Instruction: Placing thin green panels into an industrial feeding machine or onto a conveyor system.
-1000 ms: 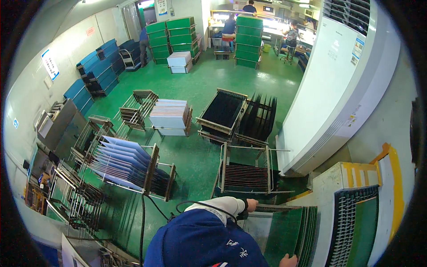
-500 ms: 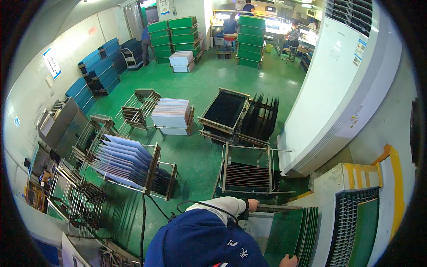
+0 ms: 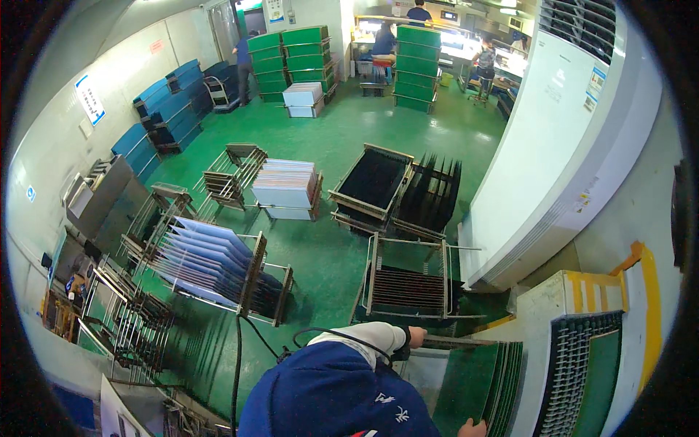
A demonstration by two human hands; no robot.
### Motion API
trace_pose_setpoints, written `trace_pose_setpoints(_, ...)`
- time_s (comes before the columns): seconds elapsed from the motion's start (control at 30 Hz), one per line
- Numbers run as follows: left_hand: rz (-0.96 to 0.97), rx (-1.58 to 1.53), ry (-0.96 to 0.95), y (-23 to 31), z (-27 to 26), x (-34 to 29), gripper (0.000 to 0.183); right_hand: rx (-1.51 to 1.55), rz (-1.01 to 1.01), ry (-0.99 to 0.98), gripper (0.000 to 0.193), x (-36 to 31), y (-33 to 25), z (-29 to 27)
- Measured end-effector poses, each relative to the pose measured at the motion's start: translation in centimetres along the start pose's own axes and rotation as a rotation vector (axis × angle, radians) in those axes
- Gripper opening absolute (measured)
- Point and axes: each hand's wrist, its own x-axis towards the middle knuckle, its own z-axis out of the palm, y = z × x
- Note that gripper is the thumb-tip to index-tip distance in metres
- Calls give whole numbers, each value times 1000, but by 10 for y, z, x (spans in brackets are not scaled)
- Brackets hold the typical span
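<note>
My left hand (image 3: 416, 336), in a white sleeve with a dark cuff, is closed at the far end of a rack of upright panels, by the corner of a greyish, glassy sheet (image 3: 422, 365). What its fingers grip is too small to tell. My right hand (image 3: 472, 428), at the lower edge of the view, has its fingers bent over the near edge of a green panel (image 3: 462, 379). More thin green panels (image 3: 506, 386) stand on edge in a row just right of it. My blue garment fills the bottom middle and hides part of the rack.
A tall white cabinet unit (image 3: 539, 153) rises at the right, above a yellow-taped box (image 3: 582, 291). Metal racks with dark panels (image 3: 408, 284) and bluish sheets (image 3: 204, 255) stand on the green floor. Green bins (image 3: 416, 69) are stacked farther back, near several people. A black cable (image 3: 238, 371) hangs left.
The whole view has shifted very slightly. Both my hands stay at the same places on the rack and panel.
</note>
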Motion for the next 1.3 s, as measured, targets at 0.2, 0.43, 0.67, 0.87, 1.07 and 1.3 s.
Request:
trace_pose_setpoints(0.2,20,-1,48,-4,5,3,26,-34,43,-1,38,-3,-6,-6)
trace_pose_setpoints(0.43,39,10,51,0,-1,-3,28,-46,31,30,38,1,5,7)
trace_pose_setpoints(0.67,25,-27,44,1,-1,-5,31,-25,31,-16,39,-3,-4,-8)
trace_pose_setpoints(0.87,15,-5,-5,-2,0,1,31,-103,54,-30,40,-3,-6,-7)
trace_pose_setpoints(1.07,-25,32,-22,7,-6,-6,31,-62,64,-60,40,-7,-13,-19)
trace_pose_setpoints(1.3,-26,29,-1,5,-3,-5,33,-28,57,-76,40,-9,-18,-27)
